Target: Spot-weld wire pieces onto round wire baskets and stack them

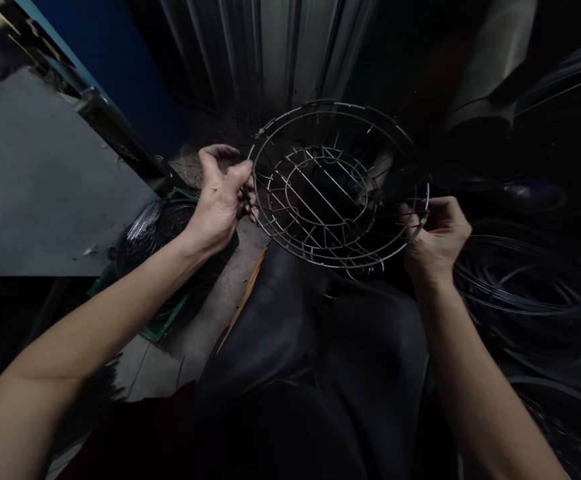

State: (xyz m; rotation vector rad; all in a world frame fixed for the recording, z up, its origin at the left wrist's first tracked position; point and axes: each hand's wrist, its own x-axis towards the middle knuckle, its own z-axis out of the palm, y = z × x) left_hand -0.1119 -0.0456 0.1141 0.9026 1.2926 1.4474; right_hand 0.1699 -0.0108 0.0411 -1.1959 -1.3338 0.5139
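Note:
A round wire basket frame (337, 183), made of concentric rings and radial spokes, hangs in front of me above my lap. My left hand (223, 197) pinches its left rim with thumb and fingers closed on the wire. On the right side my right hand (435, 237) is curled around the rim, gripping it. The frame tilts so its open mouth faces toward me. My dark trousers (315, 347) lie below it.
A grey metal table top (35, 180) stands at the left. Below it a green crate (163, 323) holds coils of dark wire (157, 230). More wire hoops (525, 280) pile up at the right. Corrugated metal sheeting (270, 53) rises behind.

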